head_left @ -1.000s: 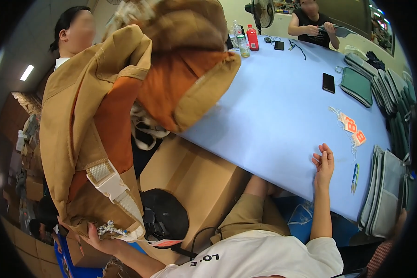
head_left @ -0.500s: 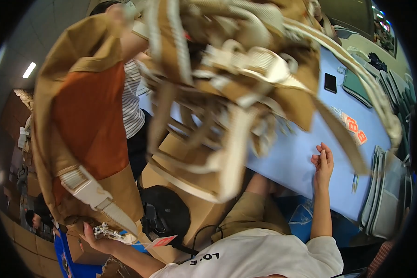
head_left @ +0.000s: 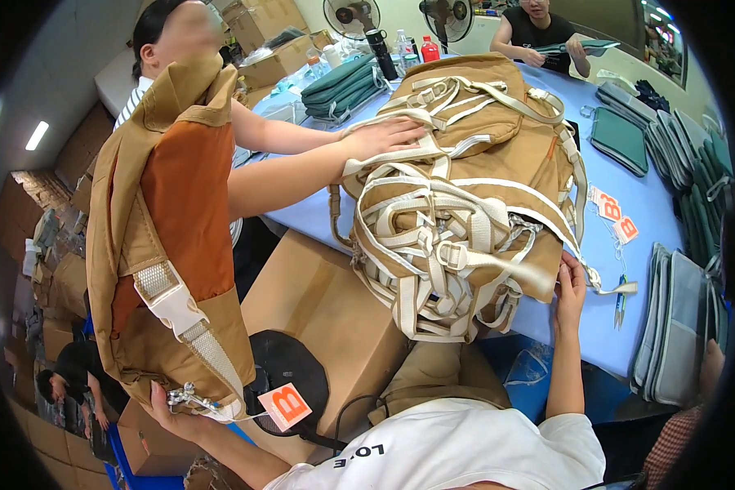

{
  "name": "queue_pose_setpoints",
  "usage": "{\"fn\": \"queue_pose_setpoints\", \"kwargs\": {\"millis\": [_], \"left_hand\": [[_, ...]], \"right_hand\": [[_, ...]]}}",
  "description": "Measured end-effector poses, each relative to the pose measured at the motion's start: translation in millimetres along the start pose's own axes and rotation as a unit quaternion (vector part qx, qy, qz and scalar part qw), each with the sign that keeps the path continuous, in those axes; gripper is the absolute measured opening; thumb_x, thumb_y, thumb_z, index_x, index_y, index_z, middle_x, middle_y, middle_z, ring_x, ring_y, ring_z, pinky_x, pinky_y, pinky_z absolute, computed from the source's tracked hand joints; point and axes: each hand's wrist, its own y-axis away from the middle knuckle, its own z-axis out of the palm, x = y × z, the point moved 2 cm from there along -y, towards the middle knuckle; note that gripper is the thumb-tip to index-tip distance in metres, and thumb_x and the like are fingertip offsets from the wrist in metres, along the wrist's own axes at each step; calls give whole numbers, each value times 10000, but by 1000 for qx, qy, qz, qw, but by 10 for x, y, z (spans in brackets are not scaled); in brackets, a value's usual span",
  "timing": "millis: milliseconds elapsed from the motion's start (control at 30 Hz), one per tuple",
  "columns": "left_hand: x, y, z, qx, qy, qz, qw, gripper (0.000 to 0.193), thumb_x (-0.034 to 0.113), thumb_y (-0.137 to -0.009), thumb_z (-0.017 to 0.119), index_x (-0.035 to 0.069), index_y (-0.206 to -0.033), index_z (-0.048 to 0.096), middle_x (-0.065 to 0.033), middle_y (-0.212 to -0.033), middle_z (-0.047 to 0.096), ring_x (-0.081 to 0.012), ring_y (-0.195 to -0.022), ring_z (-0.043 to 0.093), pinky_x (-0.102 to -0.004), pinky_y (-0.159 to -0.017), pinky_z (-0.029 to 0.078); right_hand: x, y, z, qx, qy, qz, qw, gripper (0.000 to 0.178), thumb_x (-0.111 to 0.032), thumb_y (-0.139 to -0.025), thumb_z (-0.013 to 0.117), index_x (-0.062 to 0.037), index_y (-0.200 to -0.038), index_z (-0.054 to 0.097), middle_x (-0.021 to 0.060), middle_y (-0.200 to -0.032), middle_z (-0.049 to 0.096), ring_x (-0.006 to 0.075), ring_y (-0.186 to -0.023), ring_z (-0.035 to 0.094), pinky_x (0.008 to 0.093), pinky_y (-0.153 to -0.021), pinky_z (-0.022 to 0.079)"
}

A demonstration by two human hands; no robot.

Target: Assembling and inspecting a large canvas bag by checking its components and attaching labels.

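Observation:
My left hand point(head_left: 168, 413) holds the lower end of an upright tan and orange bag point(head_left: 184, 220); its thumb shows, while most fingers are hidden. The bag has a white side-release buckle point(head_left: 171, 306) on a webbing strap, and a hang tag point(head_left: 285, 406) dangles at its base. On the table, several tan backpacks with cream straps lie bundled in a heap point(head_left: 474, 155). My right hand point(head_left: 569, 286) is at the heap's near right corner, its fingers closed at the fabric edge. A co-worker's hand point(head_left: 388, 137) rests on the straps from the left.
The blue table point(head_left: 621, 212) carries loose hang tags point(head_left: 608, 214), a pen point(head_left: 621, 310), and green and grey pouches point(head_left: 678, 327) stacked along the right. A carton point(head_left: 318, 286) and a round black object point(head_left: 290, 376) are near my legs. Another person sits across the table.
The strapped backpacks, blurred in the air before, now lie on the table. My right hand has come against their edge. The co-worker's hand rests on them; my left hand keeps its bag.

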Motion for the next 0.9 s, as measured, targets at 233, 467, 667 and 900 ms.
{"fn": "queue_pose_setpoints", "kwargs": {"millis": [233,467,667,900], "left_hand": [[-269,-286,275,-60,-9,-13,998,341,104,-781,549,19,-1111,524,-61,-974,582,-156,-828,579,-264,-657,497],[-685,-522,1093,-181,12,-72,981,387,37,-707,589,-10,-1086,531,-67,-958,597,-166,-823,580,-275,-734,455],[-1098,-513,1637,-279,35,-50,958,399,-5,-716,591,-31,-1108,525,-104,-1013,593,-199,-898,577,-304,-782,456],[-2083,-581,2335,-287,-60,49,955,309,112,-670,676,-18,-942,606,-101,-834,653,-195,-739,616,-305,-667,466]], "right_hand": [[-69,83,54,-38,96,-11,995,313,-171,-895,474,-4,-1159,473,65,-1059,566,96,-890,536,205,-689,435],[5,66,63,-31,122,-62,990,311,-161,-901,467,-2,-1169,464,61,-1029,566,95,-888,525,204,-700,429],[236,103,11,-56,97,-35,993,327,-169,-911,468,5,-1186,444,87,-1084,539,112,-929,523,225,-770,434],[184,68,-90,-23,122,-40,991,308,-160,-913,472,0,-1175,450,73,-1082,520,126,-972,490,243,-860,379]]}}
